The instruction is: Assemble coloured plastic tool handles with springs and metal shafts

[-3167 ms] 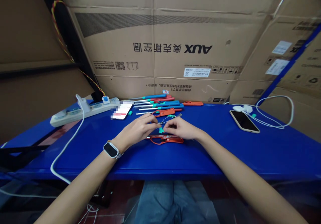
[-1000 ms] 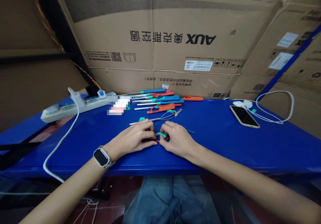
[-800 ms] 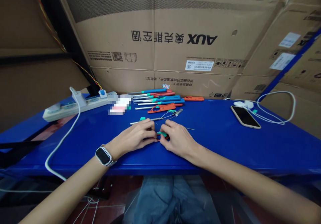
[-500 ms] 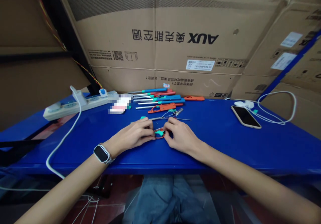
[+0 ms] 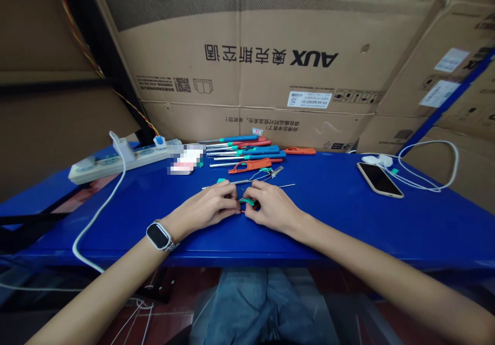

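Near the table's front edge, my left hand (image 5: 216, 203) has its fingers closed on one end of an orange lighter casing (image 5: 243, 211), mostly hidden by both hands. My right hand (image 5: 274, 204) pinches at a green lighter trigger (image 5: 247, 201) that lies over the casing. Just beyond my fingers is a thin metal rod (image 5: 286, 185), with a grey lighter part (image 5: 277, 171) trailing a wire. Another orange casing half (image 5: 250, 166) lies flat behind them. A small green piece (image 5: 220, 181) shows above my left hand.
Several blue and red long-necked lighters (image 5: 247, 151) lie in a pile at the back, beside another orange casing (image 5: 300, 150). A power strip (image 5: 104, 164) stands left. A phone (image 5: 379, 180) and white cable (image 5: 448, 175) lie right. A cardboard box (image 5: 251, 25) walls the back.
My right hand has shifted slightly left, closer to my left hand. The green trigger looks tilted now, and less of the orange casing shows. My left hand has barely moved.
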Action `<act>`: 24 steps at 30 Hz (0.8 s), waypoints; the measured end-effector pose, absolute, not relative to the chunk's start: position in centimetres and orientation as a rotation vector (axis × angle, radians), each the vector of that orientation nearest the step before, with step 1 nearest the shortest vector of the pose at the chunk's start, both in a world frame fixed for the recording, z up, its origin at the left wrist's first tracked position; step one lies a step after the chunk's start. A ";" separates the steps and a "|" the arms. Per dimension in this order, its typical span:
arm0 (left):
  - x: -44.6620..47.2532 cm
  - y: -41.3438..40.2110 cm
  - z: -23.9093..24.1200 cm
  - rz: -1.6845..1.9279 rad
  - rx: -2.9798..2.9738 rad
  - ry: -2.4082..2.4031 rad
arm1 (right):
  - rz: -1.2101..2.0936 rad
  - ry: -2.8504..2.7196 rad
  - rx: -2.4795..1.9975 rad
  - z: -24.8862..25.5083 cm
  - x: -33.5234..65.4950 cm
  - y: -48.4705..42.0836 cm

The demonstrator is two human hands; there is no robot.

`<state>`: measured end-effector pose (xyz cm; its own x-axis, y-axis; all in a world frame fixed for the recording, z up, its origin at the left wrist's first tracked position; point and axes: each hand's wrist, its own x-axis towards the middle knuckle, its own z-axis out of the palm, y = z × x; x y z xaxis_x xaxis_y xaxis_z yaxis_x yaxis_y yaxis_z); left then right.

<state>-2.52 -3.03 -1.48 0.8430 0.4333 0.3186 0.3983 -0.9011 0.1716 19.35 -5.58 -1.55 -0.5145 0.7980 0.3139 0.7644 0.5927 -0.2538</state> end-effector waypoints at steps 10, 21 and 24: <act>-2.5 -2.9 -1.4 0.540 2.947 0.650 | 0.057 -2.425 -1.297 -1.9 19.4 -5.8; -2.6 -2.8 -1.6 0.517 2.996 0.650 | 0.030 -2.436 -1.362 -1.7 19.2 -5.7; -2.7 -2.8 -1.5 0.520 3.011 0.629 | 0.005 -2.518 -1.365 -1.0 19.2 -5.6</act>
<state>-2.68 -2.78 -1.46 0.8630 0.3929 0.3175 0.3858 -0.9184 0.0880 19.16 -5.62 -1.01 -0.5159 0.8226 0.2393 0.8217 0.5541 -0.1333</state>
